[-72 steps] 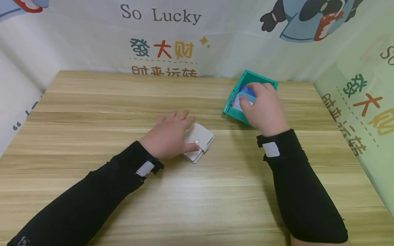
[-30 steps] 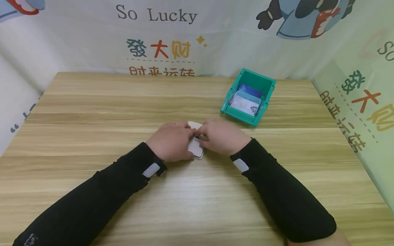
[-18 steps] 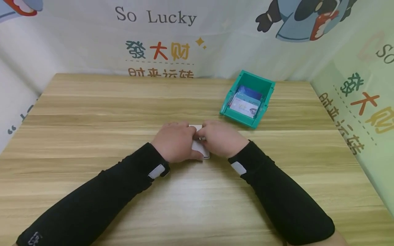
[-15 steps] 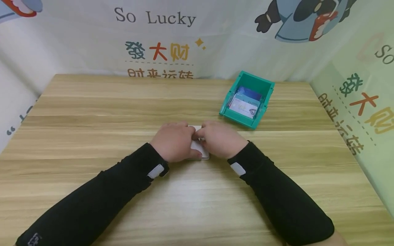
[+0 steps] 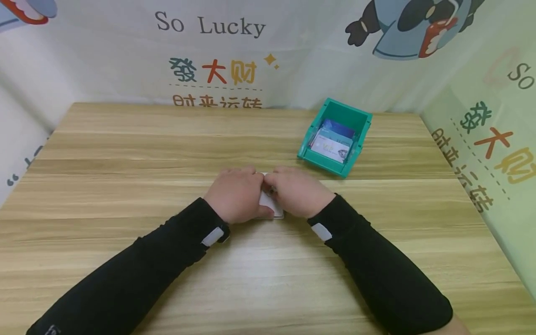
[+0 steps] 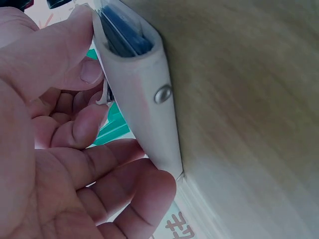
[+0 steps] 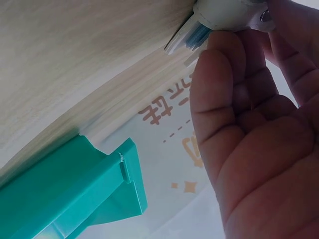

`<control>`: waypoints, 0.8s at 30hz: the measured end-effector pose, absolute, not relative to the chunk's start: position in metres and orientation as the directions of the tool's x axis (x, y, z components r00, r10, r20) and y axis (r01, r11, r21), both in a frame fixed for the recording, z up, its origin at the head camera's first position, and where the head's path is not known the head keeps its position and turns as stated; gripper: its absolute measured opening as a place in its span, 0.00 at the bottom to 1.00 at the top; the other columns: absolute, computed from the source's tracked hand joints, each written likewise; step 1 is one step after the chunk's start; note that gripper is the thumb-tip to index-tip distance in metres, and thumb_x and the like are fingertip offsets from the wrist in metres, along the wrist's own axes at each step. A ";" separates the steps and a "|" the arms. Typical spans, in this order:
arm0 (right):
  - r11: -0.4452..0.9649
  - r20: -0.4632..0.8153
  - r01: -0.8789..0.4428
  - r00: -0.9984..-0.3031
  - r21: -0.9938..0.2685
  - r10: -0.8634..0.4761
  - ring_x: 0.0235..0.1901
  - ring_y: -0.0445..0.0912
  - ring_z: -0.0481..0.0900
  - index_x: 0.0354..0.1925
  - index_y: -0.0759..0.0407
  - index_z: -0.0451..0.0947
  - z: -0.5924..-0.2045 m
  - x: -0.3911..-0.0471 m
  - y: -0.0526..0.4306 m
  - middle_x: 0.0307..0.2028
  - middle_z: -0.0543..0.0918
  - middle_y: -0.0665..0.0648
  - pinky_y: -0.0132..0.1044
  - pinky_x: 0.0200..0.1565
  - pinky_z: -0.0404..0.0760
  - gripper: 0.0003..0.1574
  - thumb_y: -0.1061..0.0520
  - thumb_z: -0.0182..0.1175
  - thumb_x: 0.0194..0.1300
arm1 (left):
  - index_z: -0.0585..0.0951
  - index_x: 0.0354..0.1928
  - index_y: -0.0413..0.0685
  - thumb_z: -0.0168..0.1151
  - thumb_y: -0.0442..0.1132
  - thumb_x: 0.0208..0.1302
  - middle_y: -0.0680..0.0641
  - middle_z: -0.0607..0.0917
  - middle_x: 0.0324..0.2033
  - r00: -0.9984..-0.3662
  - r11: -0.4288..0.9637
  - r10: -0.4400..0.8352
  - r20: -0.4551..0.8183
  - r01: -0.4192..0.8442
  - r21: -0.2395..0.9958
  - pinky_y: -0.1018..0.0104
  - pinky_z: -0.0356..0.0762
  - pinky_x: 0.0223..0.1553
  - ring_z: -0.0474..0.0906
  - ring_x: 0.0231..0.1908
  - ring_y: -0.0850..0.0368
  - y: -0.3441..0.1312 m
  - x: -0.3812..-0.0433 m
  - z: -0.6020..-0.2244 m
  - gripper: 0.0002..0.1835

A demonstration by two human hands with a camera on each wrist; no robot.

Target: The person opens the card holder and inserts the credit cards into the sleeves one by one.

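A small white card holder [image 5: 269,202] lies on the table under both hands, mostly covered by them in the head view. My left hand [image 5: 236,195] grips its left side, thumb at the near edge and fingers along the far end. The left wrist view shows its rounded spine with a metal stud [image 6: 163,94] and bluish card sleeves [image 6: 124,35] inside. From the right, my right hand [image 5: 301,191] pinches the holder's snap strap [image 6: 105,93] between thumb and curled fingers. A metal snap [image 7: 266,16] shows beside those fingers in the right wrist view.
A teal bin [image 5: 322,163] stands at the back right of the wooden table [image 5: 251,288], beyond the right hand. Several blue and white cards [image 5: 332,143] lie in it. A printed cloth backdrop [image 5: 125,56] rises along the table's back and sides.
My right hand has left the bin of cards and come to the holder's strap. The left hand has shifted slightly right, closing round the holder, which has turned a little.
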State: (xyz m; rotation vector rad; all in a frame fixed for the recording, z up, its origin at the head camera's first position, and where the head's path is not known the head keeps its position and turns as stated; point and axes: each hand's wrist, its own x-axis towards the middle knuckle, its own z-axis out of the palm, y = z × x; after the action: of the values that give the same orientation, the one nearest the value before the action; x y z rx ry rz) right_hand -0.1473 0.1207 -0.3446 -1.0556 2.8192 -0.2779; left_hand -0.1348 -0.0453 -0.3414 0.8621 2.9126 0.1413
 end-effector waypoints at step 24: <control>0.764 -0.072 -0.551 -0.794 -0.336 -0.604 0.27 0.42 0.71 0.33 0.51 0.74 -0.331 -0.153 0.145 0.27 0.78 0.48 0.36 0.32 0.75 0.03 0.57 0.57 0.65 | 0.78 0.40 0.47 0.66 0.70 0.41 0.50 0.72 0.29 -0.825 0.833 0.552 -0.125 0.552 0.034 0.52 0.68 0.37 0.66 0.30 0.54 -0.043 -0.133 -0.339 0.36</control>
State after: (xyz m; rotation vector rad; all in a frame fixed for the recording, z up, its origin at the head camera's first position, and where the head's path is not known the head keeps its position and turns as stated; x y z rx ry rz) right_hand -0.1531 0.1446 -0.3311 -0.9186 2.7831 -0.4486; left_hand -0.1333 -0.0426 -0.3391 0.8718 2.8831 -0.0051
